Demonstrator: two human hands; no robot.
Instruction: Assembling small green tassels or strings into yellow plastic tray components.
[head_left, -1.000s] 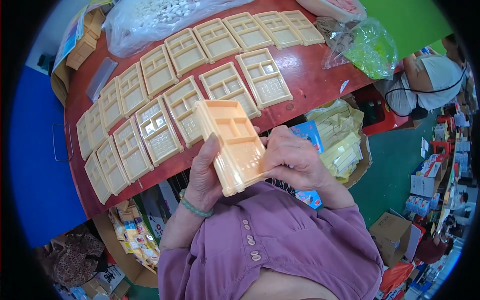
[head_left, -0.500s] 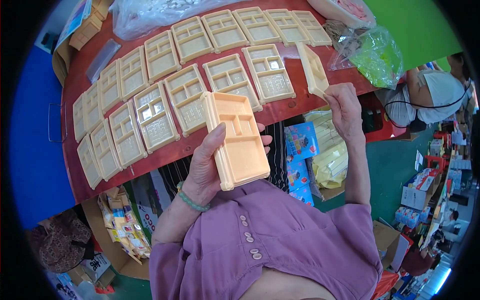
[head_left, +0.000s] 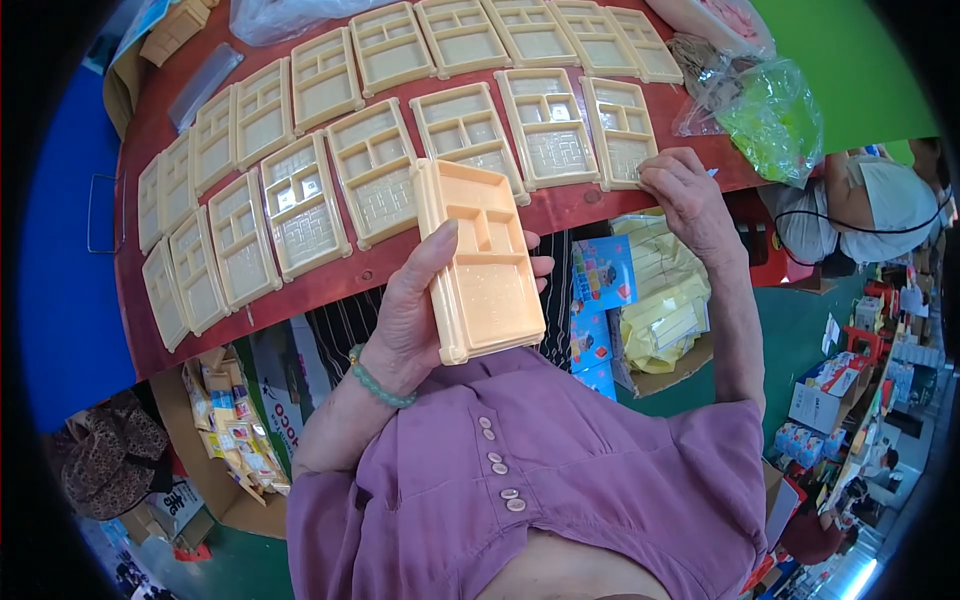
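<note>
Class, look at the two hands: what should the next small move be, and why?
Probably the right hand should let go of the end tray and reach toward the left hand. The end tray lies on the red table beside its row neighbour, with fingertips at its lower-right corner, while the left hand holds another tray.

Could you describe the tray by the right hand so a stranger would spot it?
On the red table, find the nearer row of beige trays. Follow it to its right end, to the last tray. Of the trays on the table, only this one has the right hand at its near right corner.
</note>
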